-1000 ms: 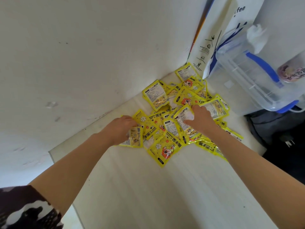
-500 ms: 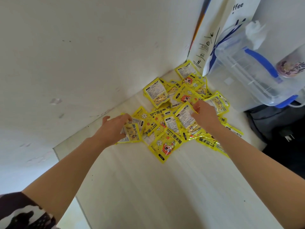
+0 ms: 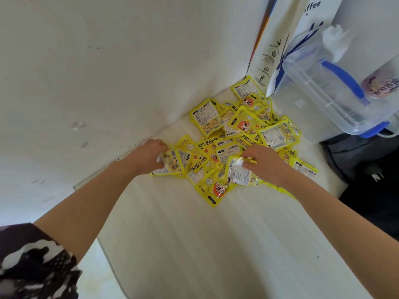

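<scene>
A pile of yellow hand-warmer sachets (image 3: 244,126) lies loose on a pale worktop (image 3: 194,244), pushed into the corner against a white wall (image 3: 108,72). None of the sachets is in a container.

At the far right stands a clear plastic storage box (image 3: 313,108) with a blue handle. A crumpled white tissue (image 3: 336,42) shows at its top, but I cannot tell whether it lies inside or on the lid. Behind the box leans a white paper coffee bag (image 3: 280,46). I cannot see what it holds.

My left grip (image 3: 151,156), a bare hand, is curled round one sachet (image 3: 172,167) at the pile's near left edge. My right grip (image 3: 265,165) pinches another sachet (image 3: 239,171) at the near side of the pile, printed back up and crinkled at the top.

Half a second ago the left fingers were spread looser over their sachet; now they close on it. The right grip then lay further into the pile and has drawn nearer to me with its sachet. The rest of the pile lies as it did.
</scene>
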A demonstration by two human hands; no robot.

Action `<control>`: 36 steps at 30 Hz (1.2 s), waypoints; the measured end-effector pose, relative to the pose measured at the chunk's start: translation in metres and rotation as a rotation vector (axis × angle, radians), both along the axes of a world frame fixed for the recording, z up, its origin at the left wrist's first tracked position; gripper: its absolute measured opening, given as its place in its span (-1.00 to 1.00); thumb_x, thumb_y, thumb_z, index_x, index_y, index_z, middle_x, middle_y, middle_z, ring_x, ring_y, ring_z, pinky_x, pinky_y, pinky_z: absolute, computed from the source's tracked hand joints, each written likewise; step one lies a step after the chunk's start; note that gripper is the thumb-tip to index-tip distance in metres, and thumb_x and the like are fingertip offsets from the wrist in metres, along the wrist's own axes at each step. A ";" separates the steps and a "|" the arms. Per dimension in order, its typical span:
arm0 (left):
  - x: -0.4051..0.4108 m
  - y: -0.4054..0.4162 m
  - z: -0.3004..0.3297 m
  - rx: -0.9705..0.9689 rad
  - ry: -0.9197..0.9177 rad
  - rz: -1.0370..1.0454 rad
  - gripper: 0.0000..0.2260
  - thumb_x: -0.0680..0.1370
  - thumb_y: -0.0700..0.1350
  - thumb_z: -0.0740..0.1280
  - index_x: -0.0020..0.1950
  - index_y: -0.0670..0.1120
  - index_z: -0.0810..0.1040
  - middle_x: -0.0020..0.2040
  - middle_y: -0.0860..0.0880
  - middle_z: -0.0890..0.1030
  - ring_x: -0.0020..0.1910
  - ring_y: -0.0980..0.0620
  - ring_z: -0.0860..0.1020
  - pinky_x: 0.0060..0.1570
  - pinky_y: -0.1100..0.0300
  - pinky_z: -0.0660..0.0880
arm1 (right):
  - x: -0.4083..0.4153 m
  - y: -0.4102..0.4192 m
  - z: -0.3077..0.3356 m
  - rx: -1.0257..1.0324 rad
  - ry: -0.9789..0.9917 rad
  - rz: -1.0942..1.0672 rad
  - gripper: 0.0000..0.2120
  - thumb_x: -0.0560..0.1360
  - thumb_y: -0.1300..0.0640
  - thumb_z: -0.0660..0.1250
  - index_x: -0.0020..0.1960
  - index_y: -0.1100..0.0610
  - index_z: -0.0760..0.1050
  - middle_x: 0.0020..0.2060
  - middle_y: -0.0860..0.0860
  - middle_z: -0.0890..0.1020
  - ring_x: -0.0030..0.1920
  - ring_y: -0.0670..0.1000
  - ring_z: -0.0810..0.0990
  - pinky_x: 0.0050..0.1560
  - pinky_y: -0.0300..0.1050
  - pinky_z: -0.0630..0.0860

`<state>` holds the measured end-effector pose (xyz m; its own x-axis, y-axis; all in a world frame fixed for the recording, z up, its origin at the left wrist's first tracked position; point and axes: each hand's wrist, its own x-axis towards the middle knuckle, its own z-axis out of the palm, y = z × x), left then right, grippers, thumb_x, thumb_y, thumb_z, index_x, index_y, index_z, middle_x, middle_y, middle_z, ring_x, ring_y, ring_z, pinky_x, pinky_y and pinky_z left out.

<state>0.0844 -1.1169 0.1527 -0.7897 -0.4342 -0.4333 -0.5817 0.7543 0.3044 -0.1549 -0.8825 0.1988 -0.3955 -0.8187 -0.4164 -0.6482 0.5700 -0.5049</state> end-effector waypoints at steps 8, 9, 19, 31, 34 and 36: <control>-0.023 -0.005 -0.008 0.060 -0.089 0.042 -0.38 0.47 -0.08 0.45 0.48 -0.13 0.31 0.40 -0.13 0.40 0.44 -0.10 0.28 0.38 0.08 0.24 | 0.037 -0.009 -0.028 0.063 0.068 0.463 -0.70 0.59 0.28 0.16 0.26 0.14 0.53 0.41 0.00 0.38 0.38 -0.03 0.38 0.31 -0.19 0.32; -0.024 -0.005 -0.009 0.076 -0.104 0.053 -0.35 0.49 -0.08 0.45 0.51 -0.12 0.26 0.46 -0.13 0.34 0.49 -0.09 0.22 0.41 0.07 0.22 | 0.040 -0.013 -0.032 0.063 0.114 0.529 -0.68 0.59 0.28 0.15 0.29 0.14 0.51 0.43 0.02 0.37 0.39 0.00 0.37 0.33 -0.17 0.31; -0.024 -0.006 -0.013 0.006 -0.132 0.044 -0.41 0.50 0.01 0.42 0.46 -0.13 0.32 0.39 -0.11 0.40 0.42 -0.11 0.32 0.36 0.04 0.27 | 0.045 -0.038 -0.073 0.175 0.216 0.634 -0.76 0.50 0.34 0.22 0.13 0.19 0.53 0.19 0.10 0.50 0.09 0.14 0.59 0.02 0.09 0.59; 0.016 0.022 -0.007 0.415 0.130 0.471 -0.68 0.40 -0.14 0.53 0.12 -0.03 0.59 0.01 -0.01 0.64 -0.01 -0.01 0.60 -0.07 0.15 0.53 | 0.055 -0.018 -0.067 0.163 0.332 0.679 -0.69 0.55 0.25 0.24 0.26 0.09 0.53 0.25 -0.01 0.47 0.26 0.14 0.32 0.21 0.00 0.35; 0.027 0.038 -0.007 0.523 0.195 0.566 -0.74 0.43 -0.15 0.51 0.11 -0.03 0.62 0.00 0.00 0.67 -0.03 0.04 0.62 -0.11 0.22 0.54 | 0.055 -0.016 -0.065 0.191 0.308 0.723 -0.69 0.55 0.22 0.23 0.25 0.07 0.55 0.24 0.00 0.46 0.27 0.14 0.30 0.21 0.01 0.29; 0.035 0.050 -0.009 0.586 0.224 0.658 -0.74 0.44 -0.14 0.50 0.12 -0.05 0.63 0.01 0.01 0.68 -0.01 0.05 0.64 -0.01 0.12 0.58 | 0.055 -0.018 -0.063 0.239 0.300 0.735 -0.69 0.55 0.20 0.22 0.25 0.08 0.55 0.22 0.04 0.46 0.28 0.15 0.30 0.24 0.04 0.28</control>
